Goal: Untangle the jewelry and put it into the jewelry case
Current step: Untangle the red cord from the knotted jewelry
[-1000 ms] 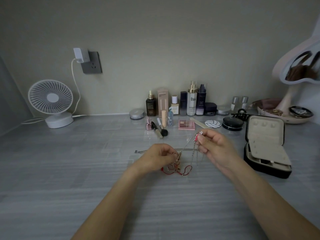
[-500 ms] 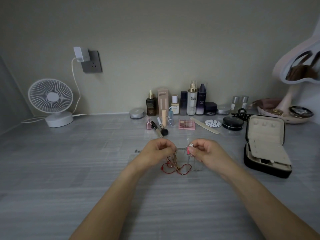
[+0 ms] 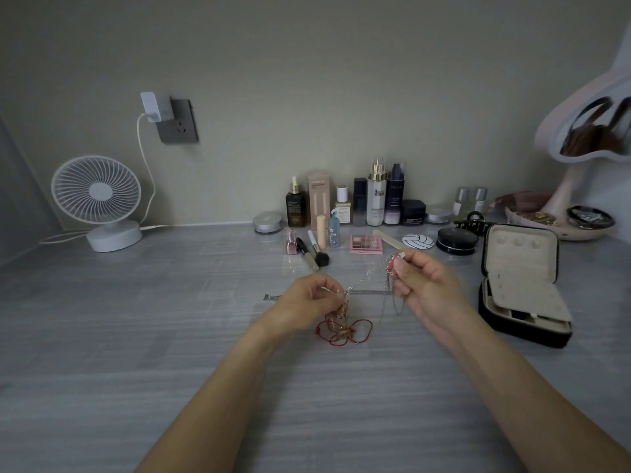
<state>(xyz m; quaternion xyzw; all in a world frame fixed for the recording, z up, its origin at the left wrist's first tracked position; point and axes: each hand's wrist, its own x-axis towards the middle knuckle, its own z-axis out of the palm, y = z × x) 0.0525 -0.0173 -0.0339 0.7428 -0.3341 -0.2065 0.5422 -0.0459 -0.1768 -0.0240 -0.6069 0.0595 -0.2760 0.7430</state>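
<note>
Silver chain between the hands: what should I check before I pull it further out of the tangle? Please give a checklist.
1. Left hand pinches thin silver chain at the tangle: ok.
2. Right hand pinches its raised end: ok.
3. Chain free of red cord bundle: cannot tell, fingers hide the junction.
4. Bundle lies on grey table: ok.
5. Black jewelry case with beige lining open: ok.

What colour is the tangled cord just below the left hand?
Red. The cord shows best in the head view, just below the left hand.
</note>
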